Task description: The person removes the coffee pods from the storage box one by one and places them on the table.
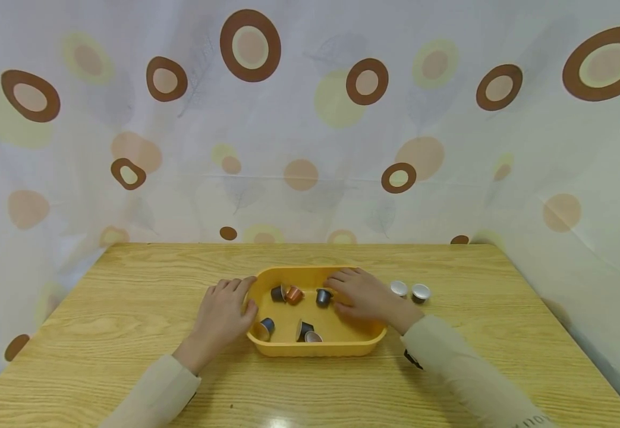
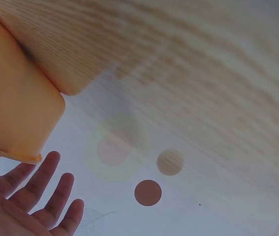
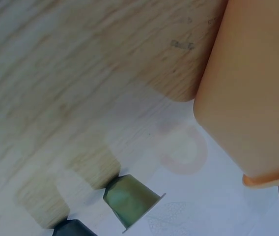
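A yellow plastic basin (image 1: 317,351) stands on the table with several coffee capsules inside. At its left rim, my left hand (image 1: 224,312) rests with thumb and fingertips against the edge; the left wrist view shows the fingers (image 2: 61,196) spread and fairly straight. My right hand (image 1: 360,291) reaches over the right side into the basin, its fingers beside a dark grey capsule (image 1: 323,298). Its palm side is hidden. A black capsule (image 1: 277,293) and a copper capsule (image 1: 294,295) lie further left. Nearer the front are a blue capsule (image 1: 268,324) and a black capsule (image 1: 304,330).
Right of the basin, two capsules stand lid-up: one silver-lidded capsule (image 1: 398,289) and another, dark-bodied capsule (image 1: 421,293). In the right wrist view, a green capsule (image 3: 129,199) shows beside the basin. A patterned white cloth (image 1: 299,119) hangs behind the wooden table (image 1: 154,285).
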A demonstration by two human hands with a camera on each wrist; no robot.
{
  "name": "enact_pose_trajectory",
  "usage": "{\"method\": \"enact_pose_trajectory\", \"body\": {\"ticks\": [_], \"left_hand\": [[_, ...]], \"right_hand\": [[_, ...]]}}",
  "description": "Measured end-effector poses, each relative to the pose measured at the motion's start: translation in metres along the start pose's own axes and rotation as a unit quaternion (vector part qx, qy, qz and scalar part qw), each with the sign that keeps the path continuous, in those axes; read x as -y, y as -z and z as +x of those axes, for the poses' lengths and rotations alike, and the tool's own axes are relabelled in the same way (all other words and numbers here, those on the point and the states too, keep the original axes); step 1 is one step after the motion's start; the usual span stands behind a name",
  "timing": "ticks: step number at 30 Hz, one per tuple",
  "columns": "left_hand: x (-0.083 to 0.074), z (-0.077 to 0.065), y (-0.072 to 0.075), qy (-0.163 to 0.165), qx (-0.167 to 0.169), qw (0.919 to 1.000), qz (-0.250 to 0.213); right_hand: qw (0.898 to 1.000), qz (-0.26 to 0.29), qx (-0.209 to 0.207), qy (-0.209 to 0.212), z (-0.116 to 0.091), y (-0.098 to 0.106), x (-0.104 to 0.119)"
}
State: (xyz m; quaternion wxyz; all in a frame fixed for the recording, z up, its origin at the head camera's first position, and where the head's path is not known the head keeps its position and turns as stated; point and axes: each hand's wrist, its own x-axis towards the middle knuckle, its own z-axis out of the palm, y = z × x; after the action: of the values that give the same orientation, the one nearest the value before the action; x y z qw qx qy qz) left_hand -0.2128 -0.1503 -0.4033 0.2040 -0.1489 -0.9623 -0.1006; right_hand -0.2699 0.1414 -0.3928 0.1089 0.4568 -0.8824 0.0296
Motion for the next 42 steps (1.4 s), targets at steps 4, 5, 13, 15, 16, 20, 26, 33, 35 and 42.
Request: {"method": "enact_pose_trajectory", "body": {"ticks": [4, 5, 13, 15, 16, 20, 26, 33, 35, 42], "left_hand": [[0.000, 0.000, 0.000, -0.002, -0.001, 1.0000, 0.000], [0.000, 0.000, 0.000, -0.002, -0.001, 1.0000, 0.001], [-0.001, 0.001, -0.001, 0.001, 0.001, 1.0000, -0.002], [-0.001, 0.001, -0.001, 0.000, 0.000, 1.0000, -0.001], [-0.001, 0.001, 0.000, 0.000, 0.000, 1.0000, -0.001], [-0.001, 0.001, 0.001, 0.000, 0.001, 1.0000, -0.002], [-0.001, 0.001, 0.002, 0.001, 0.004, 1.0000, 0.001], [-0.001, 0.001, 0.002, 0.001, 0.004, 1.0000, -0.002], [-0.001, 0.001, 0.002, 0.001, 0.005, 1.0000, -0.001], [-0.001, 0.000, 0.002, 0.002, 0.007, 1.0000, 0.001]], "right_hand": [[1.000, 0.001, 0.001, 0.002, 0.003, -0.003, -0.001], [1.000, 0.001, 0.000, 0.006, 0.003, -0.004, -0.001], [0.999, -0.019, -0.007, 0.030, 0.009, -0.008, -0.001], [0.999, -0.026, -0.001, 0.029, 0.010, -0.009, 0.000], [0.999, -0.027, 0.001, 0.029, 0.011, -0.009, 0.000], [0.999, -0.031, 0.009, 0.030, 0.013, -0.008, 0.002], [0.999, -0.038, 0.019, 0.026, 0.013, -0.009, 0.002], [0.999, -0.039, 0.011, 0.022, 0.014, -0.009, 0.003], [0.999, -0.039, 0.014, 0.019, 0.014, -0.009, 0.003], [0.999, -0.044, 0.022, 0.016, 0.013, -0.011, 0.003]]}}
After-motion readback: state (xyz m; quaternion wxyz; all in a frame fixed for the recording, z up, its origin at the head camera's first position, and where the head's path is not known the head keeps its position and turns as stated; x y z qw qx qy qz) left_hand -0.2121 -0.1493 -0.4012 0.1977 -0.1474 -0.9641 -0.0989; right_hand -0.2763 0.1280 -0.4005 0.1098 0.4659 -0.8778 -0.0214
